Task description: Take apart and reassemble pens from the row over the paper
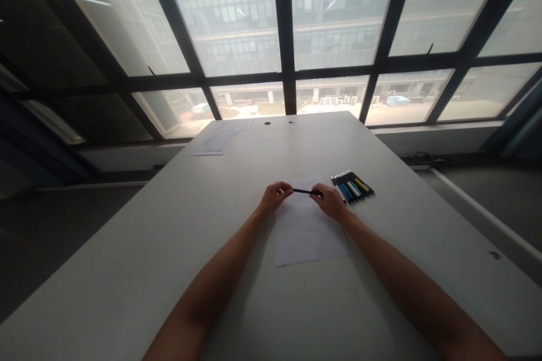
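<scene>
A wall of tall windows (283, 17) with dark frames fills the background, giving onto an office block outside. Below it a long white table (169, 248) runs from the sill toward the viewer and takes up most of the lower field.

On the table, near its middle, lies 1 blank sheet of white paper (307, 231), flat, its near edge toward the viewer. A second group of papers (220, 138) lies at the far left corner, well apart from the hands. Just beside the sheet's far right corner sits a row of pens (353, 186), laid side by side and touching, with blue, green, white and yellow barrels showing.

Both forearms reach in from the bottom edge and meet over the far end of the sheet. The left hand (275, 196) is curled, its fingertips pinching the left end of a black pen (305, 191). The right hand (332, 202) is likewise closed, gripping the pen's right end. The pen is held roughly level between the 2 hands, just above the paper's far edge. Whether its cap is on cannot be told.
</scene>
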`<state>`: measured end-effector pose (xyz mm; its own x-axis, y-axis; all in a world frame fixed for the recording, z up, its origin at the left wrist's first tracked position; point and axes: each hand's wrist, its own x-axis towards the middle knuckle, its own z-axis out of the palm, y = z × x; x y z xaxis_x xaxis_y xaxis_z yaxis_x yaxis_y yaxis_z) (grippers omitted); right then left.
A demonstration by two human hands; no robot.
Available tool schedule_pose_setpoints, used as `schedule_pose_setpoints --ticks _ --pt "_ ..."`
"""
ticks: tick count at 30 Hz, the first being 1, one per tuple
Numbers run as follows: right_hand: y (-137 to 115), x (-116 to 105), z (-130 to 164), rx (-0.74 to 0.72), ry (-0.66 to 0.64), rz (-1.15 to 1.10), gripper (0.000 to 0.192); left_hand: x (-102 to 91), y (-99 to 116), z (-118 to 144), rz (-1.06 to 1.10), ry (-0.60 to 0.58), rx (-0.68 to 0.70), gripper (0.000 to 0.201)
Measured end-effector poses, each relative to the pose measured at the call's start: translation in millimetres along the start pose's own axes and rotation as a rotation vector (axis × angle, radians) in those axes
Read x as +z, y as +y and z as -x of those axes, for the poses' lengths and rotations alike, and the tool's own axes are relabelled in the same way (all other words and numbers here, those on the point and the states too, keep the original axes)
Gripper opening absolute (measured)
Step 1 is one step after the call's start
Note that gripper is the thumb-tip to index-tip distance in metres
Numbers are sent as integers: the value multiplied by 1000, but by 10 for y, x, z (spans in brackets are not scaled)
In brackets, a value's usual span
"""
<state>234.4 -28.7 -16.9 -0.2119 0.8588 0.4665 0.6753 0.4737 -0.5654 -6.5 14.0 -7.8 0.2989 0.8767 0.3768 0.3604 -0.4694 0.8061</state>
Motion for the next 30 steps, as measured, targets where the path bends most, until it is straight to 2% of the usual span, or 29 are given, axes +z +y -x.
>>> schedule_pose_setpoints --ticks 9,14,17,20,23,27,30 --pt "-24 -22 -3 -32 -80 136 25 4 -9 7 -34 -4 -6 25" --pt "-22 -7 1 -12 -40 57 22 5 -6 2 -7 41 -26 23" --pt "-35 6 3 31 29 -91 27 -4 4 -12 34 104 -46 27" --pt "-65 15 -13 101 147 -330 32 -11 12 -21 51 125 -42 30" --pt "-73 32 -48 225 254 -608 37 -6 22 -10 10 71 -25 33" --pt "-25 72 -95 349 320 -875 36 23 30 23 -78 -65 38 36" --pt "-1 84 -118 410 375 -1118 35 45 1 26 -35 -110 61 42"
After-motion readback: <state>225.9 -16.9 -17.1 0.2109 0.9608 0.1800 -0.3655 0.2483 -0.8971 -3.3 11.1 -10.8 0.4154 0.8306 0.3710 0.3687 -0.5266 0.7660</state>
